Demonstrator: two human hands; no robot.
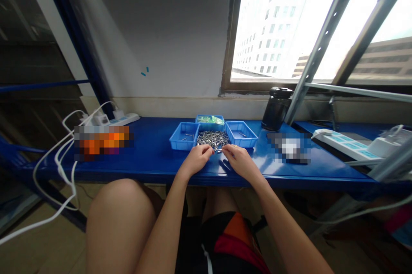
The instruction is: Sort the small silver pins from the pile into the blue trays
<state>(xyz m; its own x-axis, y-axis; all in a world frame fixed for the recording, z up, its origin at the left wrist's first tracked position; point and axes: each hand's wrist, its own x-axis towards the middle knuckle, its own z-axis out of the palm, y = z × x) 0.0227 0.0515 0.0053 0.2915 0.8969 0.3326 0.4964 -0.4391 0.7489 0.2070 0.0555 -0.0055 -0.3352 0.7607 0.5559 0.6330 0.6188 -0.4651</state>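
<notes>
A heap of small silver screws [212,138] lies on the blue table between two open blue bins. My left hand [198,158] is at the near left of the heap, its fingers curled together; whatever they hold, if anything, is too small to make out. Across from it, my right hand [237,159] pinches what looks like a single screw [219,151] between thumb and fingers. In the left blue bin [178,142] there are a few loose screws. The right blue bin [241,140] also has a few inside.
Behind the heap, a third blue bin [197,120] holds a green-and-clear plastic packet [210,120]. A black bottle [277,109] stands by the window. Power strips [349,144] and white cables [59,160] lie at both sides. Blurred items rest on the blue table [151,162].
</notes>
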